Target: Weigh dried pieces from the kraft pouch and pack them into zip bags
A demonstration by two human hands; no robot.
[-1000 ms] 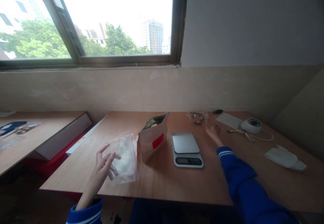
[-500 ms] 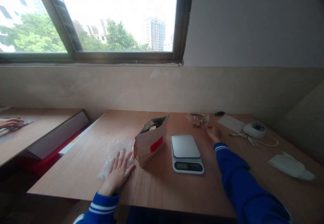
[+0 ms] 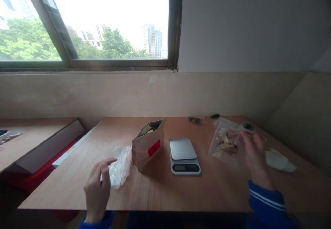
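My right hand (image 3: 254, 151) pinches the edge of a clear zip bag (image 3: 216, 146) with pale and brown dried pieces inside, held up over the right part of the table. My left hand (image 3: 98, 184), fingers bent and apart, hovers beside a pile of clear zip bags (image 3: 120, 172) with red seal strips. Right of that pile a brown paper pouch (image 3: 146, 153) with a red label stands upright, its top gaping and pale pieces showing inside. A kitchen scale (image 3: 183, 149) with a bare steel plate sits between the pouch and my right hand.
At the table's back edge lie another small filled bag (image 3: 196, 120) and a dark green object (image 3: 214, 116). A white dome camera (image 3: 247, 127) and a crumpled white bag (image 3: 279, 160) are at the right. A second table (image 3: 33, 129) stands left, beyond a gap.
My right hand has picked up a filled zip bag from the back and brought it nearer and to the right. My left hand has lifted off the clear bags and moved left.
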